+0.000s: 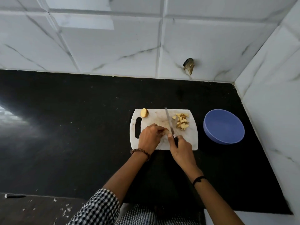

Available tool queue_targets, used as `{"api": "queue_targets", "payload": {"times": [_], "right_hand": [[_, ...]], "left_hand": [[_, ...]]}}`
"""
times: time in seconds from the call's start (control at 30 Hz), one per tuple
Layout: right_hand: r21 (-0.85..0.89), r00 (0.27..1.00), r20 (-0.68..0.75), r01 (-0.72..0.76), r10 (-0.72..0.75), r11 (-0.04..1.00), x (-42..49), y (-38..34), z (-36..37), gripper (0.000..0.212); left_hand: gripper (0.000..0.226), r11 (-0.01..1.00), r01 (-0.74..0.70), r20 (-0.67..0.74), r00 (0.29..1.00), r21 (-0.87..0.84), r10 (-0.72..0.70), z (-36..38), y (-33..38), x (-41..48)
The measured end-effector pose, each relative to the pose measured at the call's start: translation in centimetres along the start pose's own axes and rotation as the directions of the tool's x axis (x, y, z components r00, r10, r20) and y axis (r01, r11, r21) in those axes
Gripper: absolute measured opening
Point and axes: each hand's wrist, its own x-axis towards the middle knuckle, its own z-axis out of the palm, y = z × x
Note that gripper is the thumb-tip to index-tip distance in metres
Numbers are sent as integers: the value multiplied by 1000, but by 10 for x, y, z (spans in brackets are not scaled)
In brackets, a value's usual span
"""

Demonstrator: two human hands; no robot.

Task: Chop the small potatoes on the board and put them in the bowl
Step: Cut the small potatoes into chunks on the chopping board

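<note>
A white cutting board lies on the black counter. My left hand holds a small potato piece down near the board's middle, mostly hidden by the fingers. My right hand grips the dark handle of a knife, whose blade points away from me, just right of that piece. A pile of chopped potato pieces sits on the board's right part. A potato half rests at the board's far left corner. The blue bowl stands right of the board and looks empty.
Marble-tiled walls close the counter at the back and the right, right behind the bowl. The black counter stretches wide to the left. A small dark object lies at the lower left edge.
</note>
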Motion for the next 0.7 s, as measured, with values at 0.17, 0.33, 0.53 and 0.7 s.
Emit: {"api": "queue_targets", "payload": {"times": [0.17,0.33,0.53,0.7], "right_hand": [[-53,999,14,-42,42,998,-19,1,7,44],[-113,997,10,-74,76,991,-18,-5,11,46],[-108,994,-8,-109,108,988,-21,-4,19,41],[-99,996,-37,-80,77,992,-27,-4,18,41]], "left_hand": [[21,1000,23,10,1000,20,-24,-5,4,-1],[20,998,38,60,997,41,-40,-7,2,7],[18,995,-4,100,995,100,-6,-8,3,13],[17,993,-25,83,996,119,15,-7,3,15]]}}
